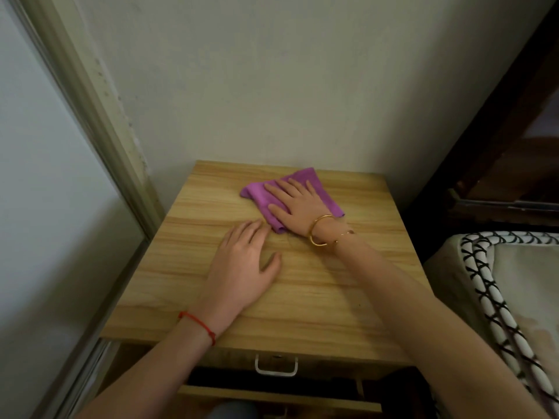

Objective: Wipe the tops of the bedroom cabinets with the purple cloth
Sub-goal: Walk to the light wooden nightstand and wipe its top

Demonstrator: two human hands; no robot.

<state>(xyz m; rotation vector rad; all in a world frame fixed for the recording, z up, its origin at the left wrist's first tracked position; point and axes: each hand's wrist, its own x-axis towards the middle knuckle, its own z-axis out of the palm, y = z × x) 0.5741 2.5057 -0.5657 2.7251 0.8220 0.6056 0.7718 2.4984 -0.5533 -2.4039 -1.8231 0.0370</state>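
- Right hand [298, 204]: fingers straight and spread, palm flat on the cloth [266, 204], pressing it down. Gold bangle [317, 232] at the wrist.
- Left hand [242, 267]: flat on the bare cabinet top [348, 291], fingers straight and slightly spread, holding nothing. Its fingertips lie just beside the cloth's near corner. Red string [199, 325] on the wrist.
- Cloth: purple, folded, loosely rumpled; sits toward 12 o'clock on the top, near the wall [272, 86].
- Cabinet top: square, light wood-grain finish, smooth and matte looking.
- Drawer below looks partly open; white handle [276, 365] at 6 o'clock. Bed [514, 297] with black-and-white piping at 3 o'clock.
- Risk: soft folds could bunch under the palm and skip patches, likely if pressure is uneven.
- Risk: strips along the wall and at the 9 o'clock edge could be missed, since the cloth covers only a small area per pass.
- Risk: the bangle could scrape the finish if the wrist drops.
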